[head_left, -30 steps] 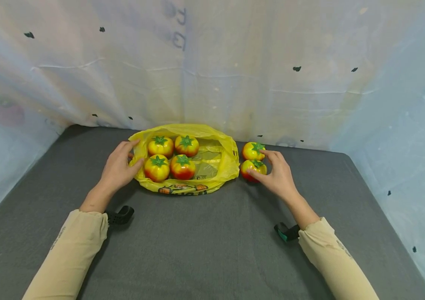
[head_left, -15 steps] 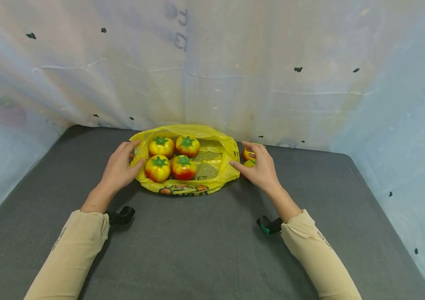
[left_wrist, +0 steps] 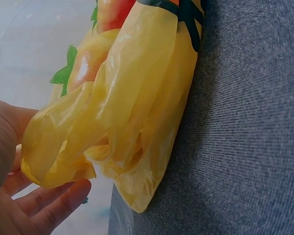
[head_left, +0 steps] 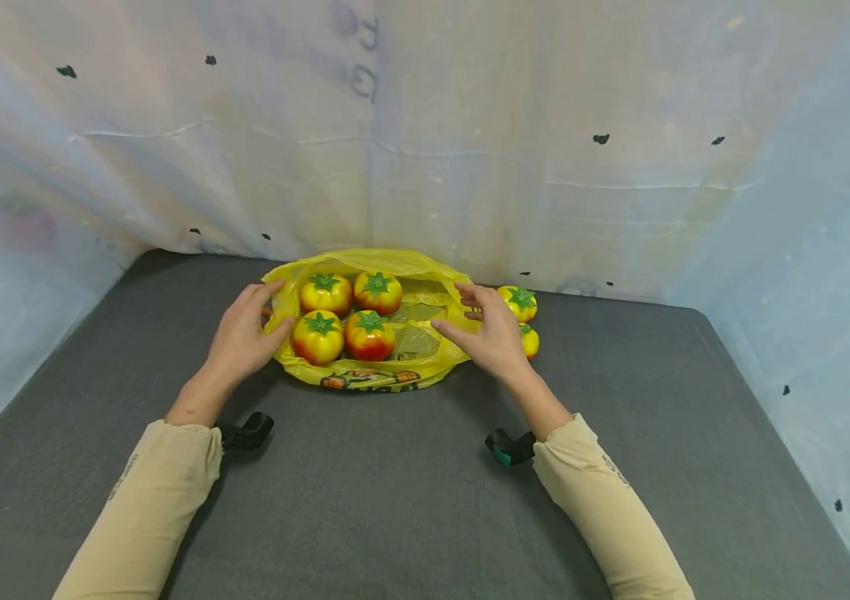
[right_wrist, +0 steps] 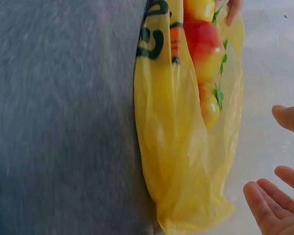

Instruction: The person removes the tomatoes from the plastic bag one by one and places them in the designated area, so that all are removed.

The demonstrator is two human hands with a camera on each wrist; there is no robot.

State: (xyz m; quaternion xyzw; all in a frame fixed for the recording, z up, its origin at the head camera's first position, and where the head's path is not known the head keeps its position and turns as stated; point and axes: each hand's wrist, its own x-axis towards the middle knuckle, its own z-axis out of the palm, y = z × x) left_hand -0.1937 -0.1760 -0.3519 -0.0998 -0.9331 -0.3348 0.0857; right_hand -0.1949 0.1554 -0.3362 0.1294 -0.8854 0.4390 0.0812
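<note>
Bag (head_left: 436,367) on grey table (head_left: 365,500), sheeting (head_left: 440,125) behind

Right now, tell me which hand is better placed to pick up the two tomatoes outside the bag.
Probably the right hand: it holds nothing and is close to the loose tomatoes. The left hand is at the far left end of the bag.

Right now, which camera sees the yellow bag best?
The head view: it shows nearly the whole yellow bag and four tomatoes inside. The left wrist view shows mainly its left end; the right wrist view, mainly its right half.
</note>
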